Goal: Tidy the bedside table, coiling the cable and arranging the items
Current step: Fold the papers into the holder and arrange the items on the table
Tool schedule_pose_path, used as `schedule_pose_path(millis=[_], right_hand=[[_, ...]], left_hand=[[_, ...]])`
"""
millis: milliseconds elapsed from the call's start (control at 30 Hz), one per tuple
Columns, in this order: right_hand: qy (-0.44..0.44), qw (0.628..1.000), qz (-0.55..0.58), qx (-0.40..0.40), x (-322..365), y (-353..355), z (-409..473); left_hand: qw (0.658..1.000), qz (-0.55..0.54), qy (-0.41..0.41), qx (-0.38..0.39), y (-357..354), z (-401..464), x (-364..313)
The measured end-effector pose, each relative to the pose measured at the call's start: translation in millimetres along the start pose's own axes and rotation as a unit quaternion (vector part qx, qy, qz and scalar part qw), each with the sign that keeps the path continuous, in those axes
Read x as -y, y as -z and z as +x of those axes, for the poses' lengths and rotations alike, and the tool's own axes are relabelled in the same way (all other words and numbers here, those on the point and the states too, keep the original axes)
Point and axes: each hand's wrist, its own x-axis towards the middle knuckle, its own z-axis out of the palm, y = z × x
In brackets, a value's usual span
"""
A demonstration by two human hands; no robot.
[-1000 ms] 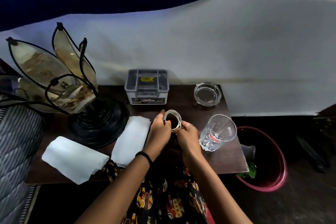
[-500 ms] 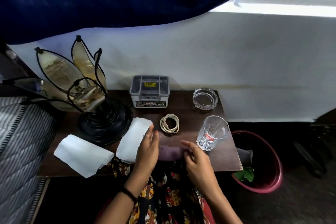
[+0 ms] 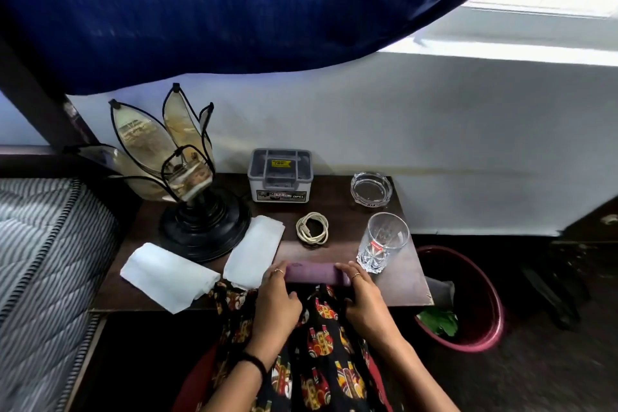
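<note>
Dark wood of the bedside table [image 3: 398, 288] is filling the middle of the view, with a pale wall behind it and a blue curtain [image 3: 234, 3] hanging overhead. Nearest the camera, a purple book [image 3: 314, 273] is lying along the table's front edge, and both hands are gripping it: the left hand [image 3: 276, 303] is curling around its left end, the right hand [image 3: 363, 298] is curling around its right end, fingers over the top and thumbs beneath. Just left of the book, two folded white cloths [image 3: 252, 252] are lying side by side, the outer one [image 3: 167, 276] overhanging the front edge. Just right of the book, a clear drinking glass [image 3: 383, 242] is standing upright. Beyond the book, the coiled white cable [image 3: 312, 229] is resting flat near the table's centre, apart from everything else. Further back and left of the book, a lamp [image 3: 200, 211] with petal-shaped glass panels is standing on a round black base. Behind the cable, a small grey box [image 3: 281, 179] is sitting against the wall, and right of it a glass ashtray [image 3: 370, 189] is sitting at the back corner. Right of the table, a red bucket [image 3: 481, 341] is standing on the floor.
</note>
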Motion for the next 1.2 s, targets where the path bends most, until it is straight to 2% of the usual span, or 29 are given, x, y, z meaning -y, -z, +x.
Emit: schedule_pose_path(millis=[167, 400, 567, 833, 967, 1200], right_hand=[[0.021, 0.999, -0.012, -0.036, -6.2, -5.6, 5.1], [0.018, 0.999, -0.003, -0.045, -10.0, -5.1, 8.6], [-0.031, 0.995, 0.081, -0.041, -16.5, -4.3, 3.8], [-0.113, 0.967, 0.207, -0.094, -22.2, -8.5, 4.2], [-0.138, 0.950, 0.240, -0.143, -15.7, -10.6, 11.4], [-0.170, 0.920, 0.310, -0.171, -13.9, -20.3, 18.4]], left_hand=[[0.998, 0.048, -0.036, -0.005, -4.9, -3.4, -0.1], [0.995, 0.076, -0.055, -0.024, -4.0, -3.6, -1.1], [0.998, 0.038, -0.032, -0.034, -2.8, -2.0, -2.7], [0.999, 0.009, 0.006, -0.042, -3.3, 0.7, -2.5], [0.999, 0.031, 0.011, -0.034, -3.2, 2.8, -2.7], [0.998, 0.062, 0.017, -0.020, -6.8, 7.1, -3.0]])
